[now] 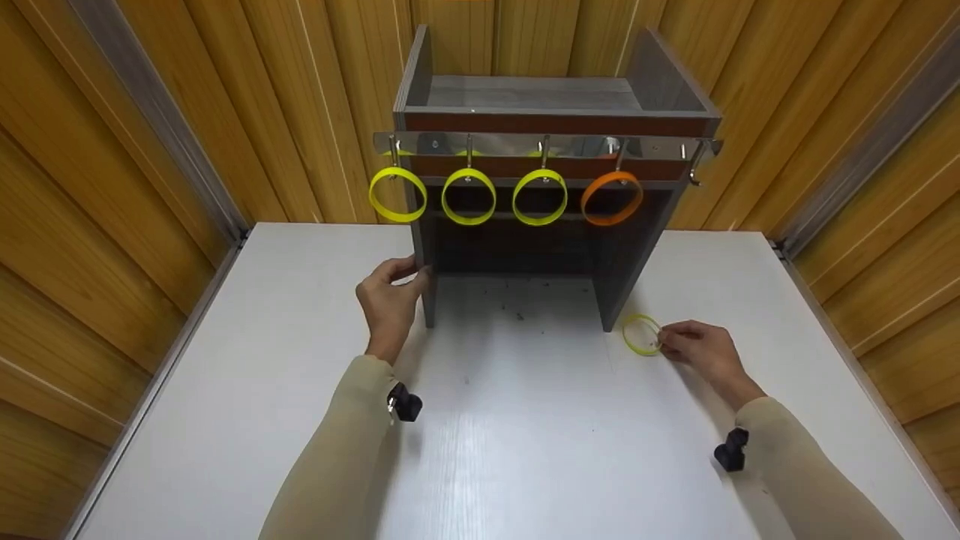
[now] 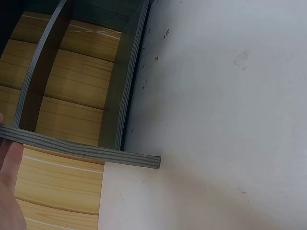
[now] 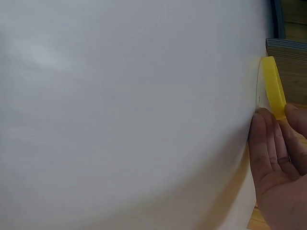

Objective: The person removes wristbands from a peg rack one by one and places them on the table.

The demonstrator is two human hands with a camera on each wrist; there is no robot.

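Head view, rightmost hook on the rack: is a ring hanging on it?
No, the rightmost hook is bare, and the orange ring hangs on the neighbouring hook.

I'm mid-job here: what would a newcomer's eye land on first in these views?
Most likely the row of three bright yellow rings and, right of them, one round orange ring, hanging from the shiny metal hook rail across the grey wood-grain shelf unit. Next, the right hand pinching another thin yellow ring near the unit's right side panel, while the left hand holds its left one.
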